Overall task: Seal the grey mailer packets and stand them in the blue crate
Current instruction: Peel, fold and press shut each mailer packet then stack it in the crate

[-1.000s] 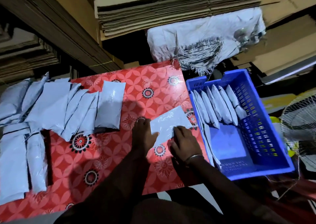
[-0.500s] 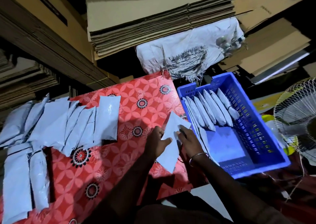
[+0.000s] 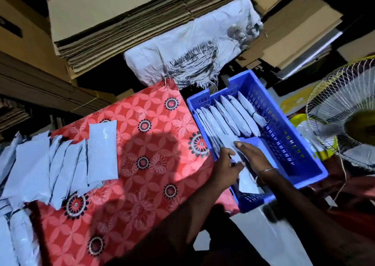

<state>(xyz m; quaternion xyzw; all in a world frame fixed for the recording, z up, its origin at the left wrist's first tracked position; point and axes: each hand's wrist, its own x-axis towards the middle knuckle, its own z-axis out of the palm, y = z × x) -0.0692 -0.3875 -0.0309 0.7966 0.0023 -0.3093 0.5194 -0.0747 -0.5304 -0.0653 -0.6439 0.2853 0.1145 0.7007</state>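
The left hand (image 3: 225,164) and the right hand (image 3: 252,155) both have fingers curled onto one flat grey plastic mailer packet (image 3: 229,142), holding it on edge inside the near left side of the blue slotted plastic crate (image 3: 284,123). Behind it a row of grey packets (image 3: 233,113) stands leaning, and more unsealed grey packets (image 3: 60,160) lie overlapped on the red floral tablecloth (image 3: 146,144)

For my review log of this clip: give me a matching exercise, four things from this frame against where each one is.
Things:
1. held packet
2. blue crate
3. loose packets
4. fan

Places:
A. right of the red table
B. spread on the table's left side
C. far right, beyond the crate
D. between both hands, at the crate's left wall

Pairs: 1-D, 2-A, 3-B, 4-C
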